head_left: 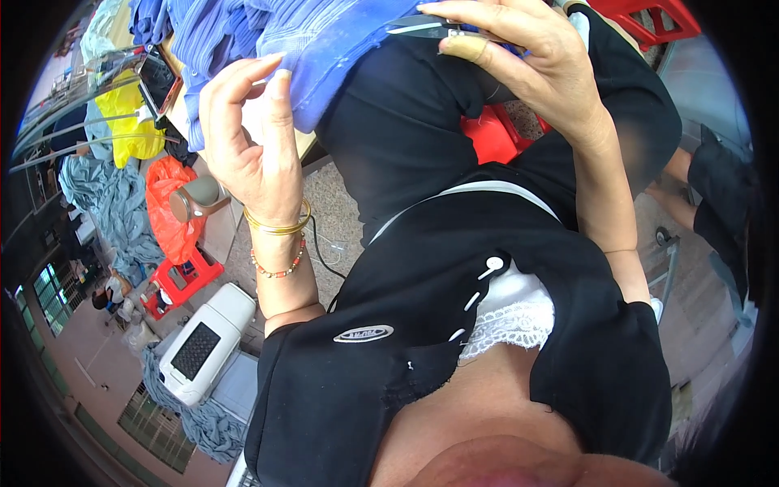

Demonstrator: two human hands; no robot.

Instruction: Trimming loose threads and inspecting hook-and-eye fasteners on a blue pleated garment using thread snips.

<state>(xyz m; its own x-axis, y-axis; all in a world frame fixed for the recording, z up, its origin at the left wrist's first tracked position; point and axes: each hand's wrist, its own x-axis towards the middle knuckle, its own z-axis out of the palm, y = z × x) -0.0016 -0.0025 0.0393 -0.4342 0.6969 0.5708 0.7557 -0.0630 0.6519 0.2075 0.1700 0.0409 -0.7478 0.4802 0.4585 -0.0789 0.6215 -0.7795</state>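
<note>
the left hand (pixel 253 154) has its thumb and index tips nearly meeting; whether they pinch anything, i cannot tell. the blue cloth (pixel 333 53) lies just beyond those tips, beside the black trousers (pixel 398 105), reaching right toward the snips (pixel 426 28). the right hand (pixel 544 61) holds these between thumb and fingers, blades pointing left near the cloth's edge.
</note>
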